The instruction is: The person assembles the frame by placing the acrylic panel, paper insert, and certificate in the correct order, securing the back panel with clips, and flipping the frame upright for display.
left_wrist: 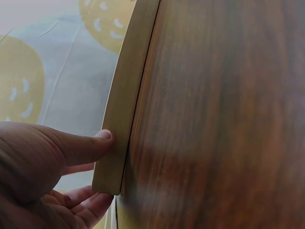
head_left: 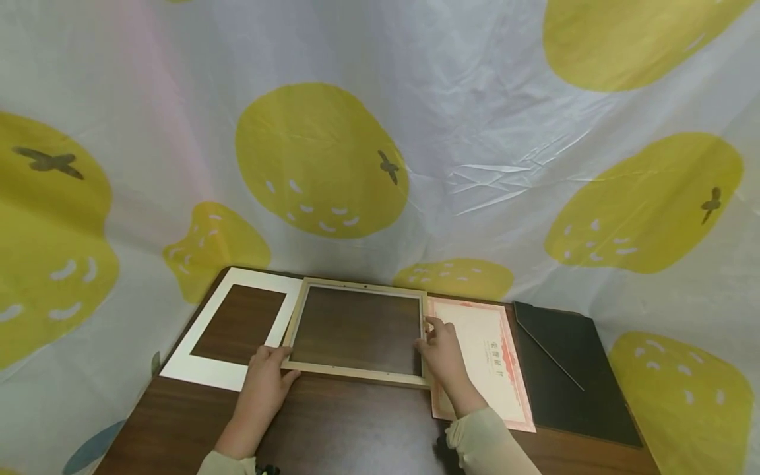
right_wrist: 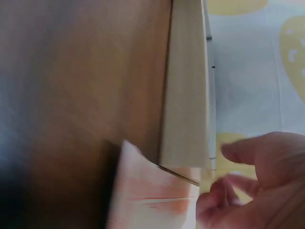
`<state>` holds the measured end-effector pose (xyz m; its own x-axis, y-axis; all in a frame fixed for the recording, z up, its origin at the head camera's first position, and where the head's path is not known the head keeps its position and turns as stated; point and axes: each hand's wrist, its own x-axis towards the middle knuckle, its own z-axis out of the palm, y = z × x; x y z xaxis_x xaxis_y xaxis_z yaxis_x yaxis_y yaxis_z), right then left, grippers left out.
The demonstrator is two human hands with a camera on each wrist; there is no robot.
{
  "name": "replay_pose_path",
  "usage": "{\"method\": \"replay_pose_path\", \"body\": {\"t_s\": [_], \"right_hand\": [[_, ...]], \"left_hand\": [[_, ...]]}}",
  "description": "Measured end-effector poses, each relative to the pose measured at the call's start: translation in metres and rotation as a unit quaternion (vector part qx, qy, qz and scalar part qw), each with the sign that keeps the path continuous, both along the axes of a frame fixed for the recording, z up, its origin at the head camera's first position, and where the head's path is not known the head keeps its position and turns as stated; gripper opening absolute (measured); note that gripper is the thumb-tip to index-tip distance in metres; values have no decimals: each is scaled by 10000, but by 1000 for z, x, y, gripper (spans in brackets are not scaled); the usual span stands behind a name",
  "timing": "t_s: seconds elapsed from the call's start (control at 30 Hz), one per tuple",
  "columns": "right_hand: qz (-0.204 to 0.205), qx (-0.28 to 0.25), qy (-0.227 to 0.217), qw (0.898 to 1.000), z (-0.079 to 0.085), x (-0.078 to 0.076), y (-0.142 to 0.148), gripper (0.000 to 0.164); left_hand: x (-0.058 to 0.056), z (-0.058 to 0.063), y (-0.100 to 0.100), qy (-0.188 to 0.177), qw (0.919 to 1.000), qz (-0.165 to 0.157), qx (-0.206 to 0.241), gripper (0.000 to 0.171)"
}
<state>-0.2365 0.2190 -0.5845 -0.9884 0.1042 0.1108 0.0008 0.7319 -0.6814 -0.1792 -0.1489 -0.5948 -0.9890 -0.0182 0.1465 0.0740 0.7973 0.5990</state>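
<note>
Left hand, right hand at wooden frame on brown table.
Left thumb and fingers pinch near-left corner; right fingers bent at right bar, cannot tell if gripping. Frame sits between white mat and red-bordered certificate; fruit-print curtain behind.

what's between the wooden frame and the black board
In the head view, a red-bordered sheet lies between the wooden frame and the black board, the right hand partly over it.
</note>
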Motion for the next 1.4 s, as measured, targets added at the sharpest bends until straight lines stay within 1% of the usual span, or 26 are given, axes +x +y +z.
{"method": "replay_pose_path", "body": {"t_s": [0.07,0.13,0.17,0.23,0.3,0.43,0.53,0.67,0.77,0.87,1.0,1.1,1.17,1.23,1.3,1.4], "right_hand": [[-248,61,-36,9997,-5,10,-1,57],[-405,370,-87,9985,-12,18,-3,57],[-421,529,-125,9976,-14,21,-4,57],[-376,865,-144,9954,-18,26,-6,58],[-270,1057,-104,9940,-20,27,-8,57],[-66,1181,-75,9929,-20,23,-8,55],[90,1041,-283,9941,-18,21,-5,57],[452,401,-592,9964,-12,21,-1,65],[749,-19,-778,9941,-7,20,0,70],[933,-255,-928,9910,-3,19,-1,74],[992,-315,-982,9897,-2,16,-4,76],[922,-272,-1049,9898,-2,14,-5,77],[894,-270,-1074,9898,-1,14,-6,77],[872,-250,-1084,9900,-1,14,-6,77],[880,-247,-1077,9900,-1,15,-6,76],[875,-239,-1088,9899,-1,14,-7,76]], "left_hand": [[0,-1,0,14,10000,-8,6,57],[0,-1,-1,30,10000,-11,-12,64],[-1,0,-1,40,10000,-17,-34,67],[-3,0,-2,92,9999,-33,-85,69],[-4,0,-4,156,9998,-57,-131,69],[-6,-2,-7,134,9998,-55,-166,68],[-7,-4,-10,59,9998,-75,-181,68],[-8,-5,-14,87,9994,-165,-281,66],[-8,-4,-21,87,9991,-216,-347,64],[-5,-1,-33,94,9991,-188,-378,61],[-1,6,-56,58,9992,33,-391,55],[3,9,-72,-94,9989,222,-393,54],[5,10,-81,-226,9984,346,-394,55],[6,10,-91,-279,9976,489,-400,57],[7,11,-102,-266,9960,755,-409,59],[7,12,-118,-263,9903,1270,-494,63]]}}
